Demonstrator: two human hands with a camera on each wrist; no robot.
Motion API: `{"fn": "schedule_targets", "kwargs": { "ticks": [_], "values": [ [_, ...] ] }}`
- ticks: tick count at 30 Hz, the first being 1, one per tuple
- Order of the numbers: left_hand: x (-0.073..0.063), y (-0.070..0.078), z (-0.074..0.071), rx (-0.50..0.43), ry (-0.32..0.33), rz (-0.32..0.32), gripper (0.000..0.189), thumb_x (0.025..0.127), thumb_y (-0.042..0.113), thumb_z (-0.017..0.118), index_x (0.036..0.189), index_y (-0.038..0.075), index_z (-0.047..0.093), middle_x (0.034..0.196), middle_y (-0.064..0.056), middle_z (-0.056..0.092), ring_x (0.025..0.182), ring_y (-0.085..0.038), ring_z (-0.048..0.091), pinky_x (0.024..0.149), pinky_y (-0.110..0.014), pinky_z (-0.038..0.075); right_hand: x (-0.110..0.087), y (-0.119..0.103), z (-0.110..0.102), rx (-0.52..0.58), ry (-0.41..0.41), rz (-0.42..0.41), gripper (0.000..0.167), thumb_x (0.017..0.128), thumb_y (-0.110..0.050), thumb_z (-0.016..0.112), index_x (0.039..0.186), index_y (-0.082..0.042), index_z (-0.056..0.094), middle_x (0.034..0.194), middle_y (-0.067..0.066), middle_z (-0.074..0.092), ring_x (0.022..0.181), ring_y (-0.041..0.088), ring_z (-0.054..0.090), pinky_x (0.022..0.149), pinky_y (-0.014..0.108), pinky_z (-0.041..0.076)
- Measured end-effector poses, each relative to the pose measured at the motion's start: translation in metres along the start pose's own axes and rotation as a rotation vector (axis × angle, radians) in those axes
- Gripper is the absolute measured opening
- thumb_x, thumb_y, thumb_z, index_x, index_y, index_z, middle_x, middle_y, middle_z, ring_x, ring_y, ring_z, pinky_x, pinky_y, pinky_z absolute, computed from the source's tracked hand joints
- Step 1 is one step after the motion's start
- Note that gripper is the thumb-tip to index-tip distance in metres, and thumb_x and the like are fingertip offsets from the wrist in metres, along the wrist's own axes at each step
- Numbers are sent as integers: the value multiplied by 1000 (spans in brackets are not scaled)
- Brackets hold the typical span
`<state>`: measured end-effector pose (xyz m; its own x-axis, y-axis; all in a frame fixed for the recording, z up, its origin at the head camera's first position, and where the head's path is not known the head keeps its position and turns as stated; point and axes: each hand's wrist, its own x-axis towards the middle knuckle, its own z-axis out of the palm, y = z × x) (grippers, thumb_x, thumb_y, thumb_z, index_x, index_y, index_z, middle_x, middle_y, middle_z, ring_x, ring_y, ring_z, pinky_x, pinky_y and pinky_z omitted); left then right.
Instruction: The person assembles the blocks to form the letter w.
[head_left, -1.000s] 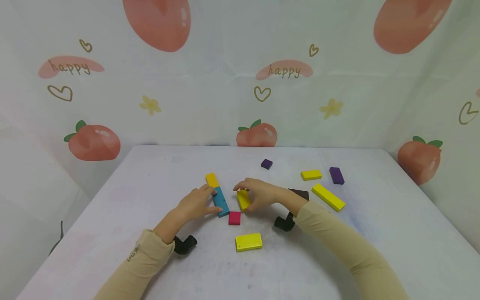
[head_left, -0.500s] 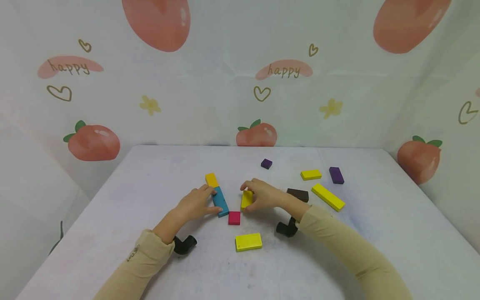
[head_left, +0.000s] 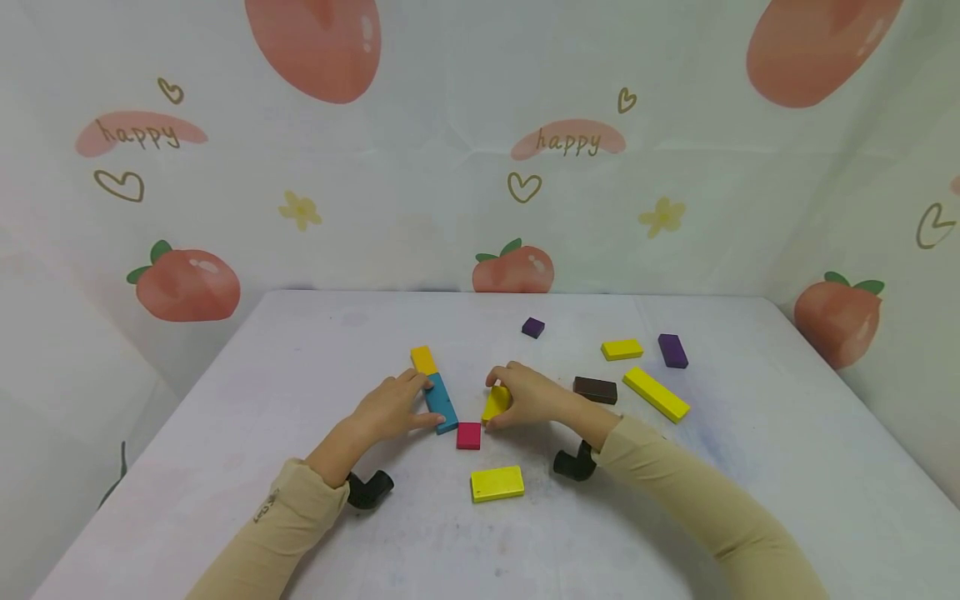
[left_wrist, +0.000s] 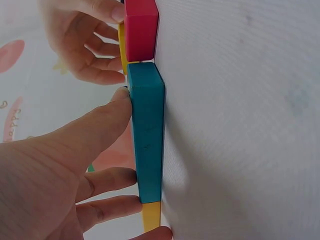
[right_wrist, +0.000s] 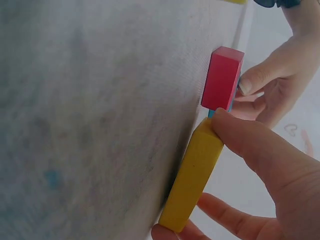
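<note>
My left hand (head_left: 386, 408) rests along the blue block (head_left: 441, 403), thumb near its near end and fingertips along its upper edge in the left wrist view. An orange-yellow block (head_left: 423, 360) stands end to end with the blue one at its far end. At the near end of the blue block sits a small red block (head_left: 468, 436). My right hand (head_left: 531, 396) pinches a yellow block (right_wrist: 192, 177) between thumb and fingers. In the right wrist view, this block slants, its upper end close to the red block.
Another yellow block (head_left: 497, 484) lies nearer the body. To the right are a dark brown block (head_left: 596, 390), a long yellow block (head_left: 656, 394), a shorter yellow block (head_left: 622, 350) and a purple block (head_left: 673, 351). A small purple block (head_left: 533, 327) lies farther back.
My right hand has shifted slightly right and then a little nearer, turning the yellow block to a different slant. The left hand and the blue block have stayed put.
</note>
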<state>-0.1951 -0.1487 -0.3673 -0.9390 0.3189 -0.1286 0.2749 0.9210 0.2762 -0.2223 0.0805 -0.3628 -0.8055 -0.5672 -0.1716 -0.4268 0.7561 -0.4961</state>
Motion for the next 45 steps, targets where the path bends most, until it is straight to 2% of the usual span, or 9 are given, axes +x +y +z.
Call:
{"fn": "schedule_targets", "kwargs": {
  "ticks": [12,21,31,38,45],
  "values": [
    [1,-1,-1,0,-2,-2,60,81,43,69,124,4,53,130,-16,51,101,-30,53,94,-45,49,1,-1,3,-48,11,9,55,73,-32,79,117,-11,55,115,11,56,93,17,52,88,32,52],
    [1,0,-1,5,-5,-6,61,81,44,69,125,4,53,131,-16,50,102,-30,53,93,-46,49,-2,-5,1,-42,-3,28,56,73,-34,79,118,-11,55,113,12,56,91,17,50,86,31,52],
    [1,1,-1,-3,-8,-15,61,81,43,69,125,4,53,132,-16,50,102,-30,53,94,-46,48,-1,-4,3,-34,-11,42,57,73,-34,79,119,-12,54,114,11,55,94,18,50,87,32,52],
    [0,0,0,1,-4,-2,60,81,44,69,124,4,54,130,-16,51,99,-29,53,91,-45,49,-4,1,0,-1,2,52,62,73,-36,79,124,-13,52,118,11,53,102,20,54,90,35,52],
    [0,-1,1,10,11,11,59,81,43,69,123,3,54,129,-16,52,98,-29,53,91,-45,49,-21,6,-11,59,46,-9,44,79,-26,75,116,-11,57,111,9,58,101,23,55,89,36,51]
  ]
}}
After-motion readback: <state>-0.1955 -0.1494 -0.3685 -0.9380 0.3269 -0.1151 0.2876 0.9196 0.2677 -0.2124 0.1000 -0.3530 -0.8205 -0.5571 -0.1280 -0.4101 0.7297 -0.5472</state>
